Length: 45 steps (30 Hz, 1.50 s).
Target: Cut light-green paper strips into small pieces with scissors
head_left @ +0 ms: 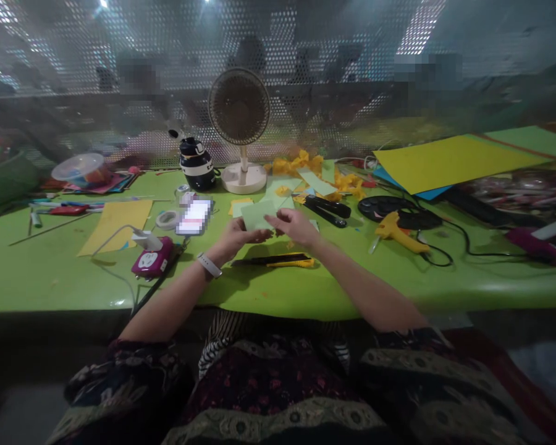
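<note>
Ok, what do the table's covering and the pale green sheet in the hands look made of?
Covering: glossy, likely plastic, perhaps vinyl, from the glare near its front edge. Pale green sheet: matte, probably paper or thin card, as it looks thin and without shine.

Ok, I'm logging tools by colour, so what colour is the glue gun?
The glue gun is yellow; it shows best in the head view.
</note>
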{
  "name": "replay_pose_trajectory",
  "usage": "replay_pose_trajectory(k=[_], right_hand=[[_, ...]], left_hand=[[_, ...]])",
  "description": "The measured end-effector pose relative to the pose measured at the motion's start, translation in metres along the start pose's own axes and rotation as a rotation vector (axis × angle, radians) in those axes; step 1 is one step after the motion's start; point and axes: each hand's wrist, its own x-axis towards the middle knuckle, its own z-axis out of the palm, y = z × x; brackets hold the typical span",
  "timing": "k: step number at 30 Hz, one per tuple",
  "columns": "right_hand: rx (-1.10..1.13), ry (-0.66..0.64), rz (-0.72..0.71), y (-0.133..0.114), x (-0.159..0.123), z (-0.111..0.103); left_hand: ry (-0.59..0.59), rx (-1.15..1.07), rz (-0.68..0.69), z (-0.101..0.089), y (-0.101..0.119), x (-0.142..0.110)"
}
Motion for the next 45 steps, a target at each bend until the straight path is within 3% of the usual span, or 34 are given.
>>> replay_pose_trajectory(k=[3, 11, 19, 24, 28, 31, 34, 40, 45], right_hand=[[-0.078, -0.091, -0.008, 0.003, 0.001, -0.001], [-0.208, 0.023, -0.015, -0.004, 0.000, -0.013], [-0.097, 0.068, 0.008, -0.009, 0.001, -0.021], [-0.065, 0.035, 0.027, -0.012, -0.001, -0.018], [-0.013, 0.022, 0.020, -0.015, -0.004, -0.015], [0.011, 0.031, 0.023, -0.014, -0.004, -0.013], [0.030, 0.002, 0.055, -0.014, -0.004, -0.012], [0.182, -0.191, 0.220, -0.016, -0.003, -0.015], [0.214, -0.153, 0.209, -0.017, -0.003, -0.013]], left_hand=[[-0.005, -0.014, -0.015, -0.003, 0.002, 0.001], [0.029, -0.081, -0.114, -0.013, 0.007, 0.004], [0.066, -0.078, -0.151, -0.029, 0.014, 0.008], [0.022, -0.087, -0.172, -0.026, 0.017, 0.006], [0.057, -0.026, -0.102, -0.023, 0.014, 0.007], [-0.012, 0.005, -0.116, -0.022, 0.012, 0.007], [-0.067, 0.034, -0.130, -0.022, 0.010, 0.007], [-0.066, 0.057, -0.081, -0.021, 0.007, 0.009], [-0.105, 0.079, -0.072, -0.018, 0.009, 0.007]])
